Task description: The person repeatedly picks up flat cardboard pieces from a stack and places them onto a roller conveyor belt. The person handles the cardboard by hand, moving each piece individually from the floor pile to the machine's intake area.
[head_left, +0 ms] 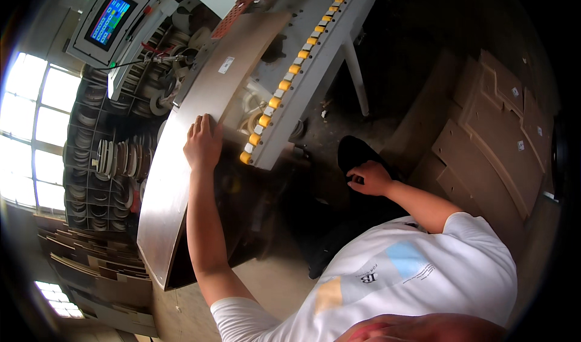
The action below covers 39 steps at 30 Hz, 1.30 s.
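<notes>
A long, brown-grey flat board (203, 91) with a small white label (226, 65) lies along the machine's bed, its near end jutting out past it. My left hand (204, 142) lies on the board's upper face near its inner edge, fingers stretched forward. Nothing is gripped in it. Away from the board, my right hand (370, 178) hangs over my dark-clothed leg. Its fingers are loosely bent, with a gap beside the thumb, and I see nothing in them.
Yellow rollers (284, 85) line the machine's outer rail. A control panel with a lit screen (110, 20) stands at far left. Behind the board, a rack (91, 154) holds several rolls of edging strip. Stacked brown panels (484, 136) lie at right, more boards (103, 269) at lower left.
</notes>
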Available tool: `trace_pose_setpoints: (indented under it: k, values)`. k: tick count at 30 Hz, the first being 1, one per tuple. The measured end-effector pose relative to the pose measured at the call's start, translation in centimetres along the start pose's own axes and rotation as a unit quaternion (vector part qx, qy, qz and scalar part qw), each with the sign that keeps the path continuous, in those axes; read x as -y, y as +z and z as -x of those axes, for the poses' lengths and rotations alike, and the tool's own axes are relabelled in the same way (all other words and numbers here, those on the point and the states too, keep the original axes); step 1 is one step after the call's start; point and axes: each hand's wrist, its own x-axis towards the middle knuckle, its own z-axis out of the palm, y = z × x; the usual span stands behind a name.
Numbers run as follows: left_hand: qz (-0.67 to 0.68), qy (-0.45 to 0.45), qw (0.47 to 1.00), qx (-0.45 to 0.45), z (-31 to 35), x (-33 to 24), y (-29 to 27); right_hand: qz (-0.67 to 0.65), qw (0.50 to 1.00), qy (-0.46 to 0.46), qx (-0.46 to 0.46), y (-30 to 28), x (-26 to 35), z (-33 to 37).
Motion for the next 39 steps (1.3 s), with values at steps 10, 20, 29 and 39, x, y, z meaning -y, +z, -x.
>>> trace_pose_setpoints:
  k: [10, 20, 29, 39]
  values:
    - [-0.041, 0.007, 0.999, 0.017, -1.7, -1.2, 0.2, -0.025, 1.0, 0.0, -0.018, 0.3, -0.4, -0.1]
    - [-0.063, -0.005, 0.997, 0.032, -3.1, -2.5, 0.6, -0.031, 0.999, -0.013, -0.039, 0.4, -0.7, 0.1]
    - [-0.047, 0.009, 0.999, 0.001, -5.5, -4.1, 1.4, -0.046, 0.999, 0.008, -0.023, 0.5, -0.7, 0.0]
    - [-0.005, 0.035, 0.999, 0.035, -12.9, -10.2, 3.8, -0.03, 0.998, 0.062, -0.002, 0.5, -2.1, 1.2]
